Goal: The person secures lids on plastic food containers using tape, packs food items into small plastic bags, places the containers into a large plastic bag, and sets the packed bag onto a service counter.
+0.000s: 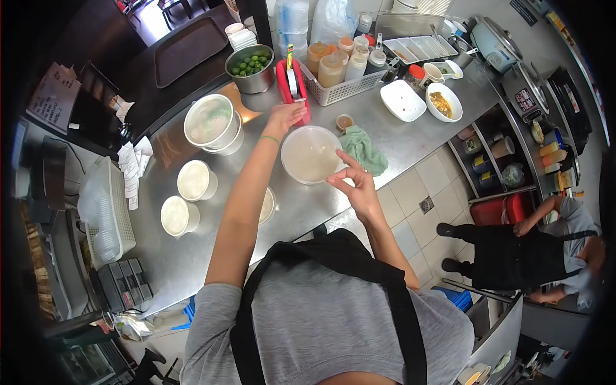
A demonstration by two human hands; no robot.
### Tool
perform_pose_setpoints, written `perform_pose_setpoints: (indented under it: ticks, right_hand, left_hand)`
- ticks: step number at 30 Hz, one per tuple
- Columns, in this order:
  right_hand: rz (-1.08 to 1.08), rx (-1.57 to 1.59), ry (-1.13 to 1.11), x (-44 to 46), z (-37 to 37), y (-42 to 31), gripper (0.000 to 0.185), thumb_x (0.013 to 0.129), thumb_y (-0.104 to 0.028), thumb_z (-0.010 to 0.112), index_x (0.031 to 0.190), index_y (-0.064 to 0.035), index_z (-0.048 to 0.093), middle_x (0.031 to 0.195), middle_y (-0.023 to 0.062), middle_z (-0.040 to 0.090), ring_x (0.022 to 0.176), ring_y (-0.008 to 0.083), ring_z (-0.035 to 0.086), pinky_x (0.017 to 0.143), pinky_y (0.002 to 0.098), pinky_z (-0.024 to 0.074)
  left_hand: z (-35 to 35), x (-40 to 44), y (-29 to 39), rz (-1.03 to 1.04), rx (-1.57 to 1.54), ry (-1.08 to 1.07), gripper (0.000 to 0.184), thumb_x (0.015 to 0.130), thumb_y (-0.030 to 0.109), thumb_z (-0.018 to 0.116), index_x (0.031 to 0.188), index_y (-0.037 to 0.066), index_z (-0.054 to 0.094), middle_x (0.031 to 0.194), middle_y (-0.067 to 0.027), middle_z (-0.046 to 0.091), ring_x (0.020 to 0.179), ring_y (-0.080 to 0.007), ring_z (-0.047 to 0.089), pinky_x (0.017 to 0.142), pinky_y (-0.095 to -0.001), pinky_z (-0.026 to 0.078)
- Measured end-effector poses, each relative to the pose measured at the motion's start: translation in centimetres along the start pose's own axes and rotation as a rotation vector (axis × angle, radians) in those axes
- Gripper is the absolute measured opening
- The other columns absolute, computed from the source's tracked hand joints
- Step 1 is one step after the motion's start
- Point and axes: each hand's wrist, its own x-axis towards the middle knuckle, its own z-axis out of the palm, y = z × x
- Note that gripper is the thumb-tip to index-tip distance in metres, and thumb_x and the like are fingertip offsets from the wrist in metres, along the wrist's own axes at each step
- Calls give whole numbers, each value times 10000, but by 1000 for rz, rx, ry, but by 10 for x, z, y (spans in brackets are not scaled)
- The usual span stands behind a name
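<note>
My left hand (pixel 287 120) is at the near end of a red tape dispenser (pixel 301 96), its fingers closed over that end. A round plastic tub with a translucent lid (pixel 310 154) stands between my hands on the steel counter. At the tub's right edge is my right hand (pixel 357 189), thumb and a finger pinched together and the index finger stretched out. What the pinch holds, if anything, is too small to make out. Beyond the tub sit a small sauce cup (pixel 344 122) and a green cloth (pixel 364 151). Another tub (pixel 267 205) is partly hidden by my left forearm.
Lidded tubs (pixel 197 180) and stacked larger ones (pixel 210 120) stand left. A pot of green limes (pixel 250 64) and a basket of sauce bottles (pixel 340 93) are behind. White bowls (pixel 444 102) stand right. A co-worker in a black apron (pixel 513 256) is on the right.
</note>
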Motion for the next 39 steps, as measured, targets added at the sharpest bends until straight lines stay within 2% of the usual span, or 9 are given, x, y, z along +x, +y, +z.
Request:
perform_pose_setpoints:
  ticks: [5, 10, 14, 19, 23, 26, 28, 31, 39]
  right_hand:
    - [249, 293, -6, -5, -1, 6, 53, 734, -72, 690, 764, -29, 681, 1259, 112, 448, 1118, 190, 443, 923, 328, 355]
    - [228, 133, 50, -24, -7, 22, 110, 738, -138, 703, 778, -36, 688, 984, 50, 483, 957, 149, 442, 832, 273, 364]
    - [253, -61, 99, -27, -5, 79, 207, 742, -226, 707, 784, -24, 689, 812, 47, 510, 912, 151, 443, 750, 277, 361]
    - [153, -122, 153, -5, 14, 114, 268, 769, -264, 688, 756, 3, 671, 756, 70, 556, 721, 146, 503, 652, 266, 399]
    - [232, -326, 150, -8, 13, 106, 270, 794, -261, 662, 840, 5, 645, 810, 83, 576, 756, 142, 531, 640, 275, 421]
    - [145, -144, 274, -17, 25, 117, 278, 845, -226, 600, 1017, -9, 578, 924, 75, 567, 840, 138, 529, 667, 275, 435]
    - [34, 192, 299, -28, 43, 118, 416, 922, -180, 464, 1294, -29, 356, 1265, 102, 437, 1116, 170, 454, 866, 280, 408]
    - [115, 160, 165, -28, 59, 94, 563, 965, -327, 294, 1403, -15, 129, 1460, 131, 153, 1353, 241, 133, 1094, 326, 93]
    - [167, 272, 155, 51, 21, 101, 647, 944, -480, 248, 1334, 33, 312, 1387, 164, 316, 1290, 243, 283, 1063, 305, 190]
  left_hand:
    - [13, 7, -8, 104, 196, 196, 255, 751, 90, 684, 935, -55, 584, 847, -139, 647, 816, -194, 647, 748, -268, 523]
    - [-13, -3, -15, 183, -105, -124, 224, 758, 119, 687, 914, -23, 609, 895, -119, 647, 831, -163, 631, 755, -255, 515]
    - [-29, -31, -23, 62, 166, 37, 218, 764, 141, 683, 948, 40, 626, 931, -77, 650, 836, -133, 624, 737, -246, 500]
    - [-51, -22, -44, -144, 526, -130, 254, 789, 200, 664, 1004, 78, 606, 859, -10, 646, 660, -82, 605, 528, -231, 476]
    - [-62, -12, -42, -121, 770, -207, 321, 781, 297, 656, 1014, 84, 603, 865, -24, 637, 786, -95, 589, 681, -267, 469]
    - [-69, 3, -53, 197, 1159, -77, 314, 836, 314, 585, 1042, 78, 585, 914, -56, 631, 767, -132, 603, 681, -263, 480]
    - [-53, -20, -47, 23, 402, -65, 367, 895, 328, 515, 1125, 43, 530, 878, -60, 628, 761, -141, 603, 644, -274, 495]
    - [-29, -62, -50, -157, -10, -15, 424, 923, 380, 436, 1166, 39, 505, 1012, -107, 611, 897, -182, 599, 752, -298, 489]
    - [15, -166, -115, 168, -36, 215, 637, 908, 457, 404, 1347, 17, 266, 1382, -105, 313, 1272, -222, 292, 1040, -338, 217]
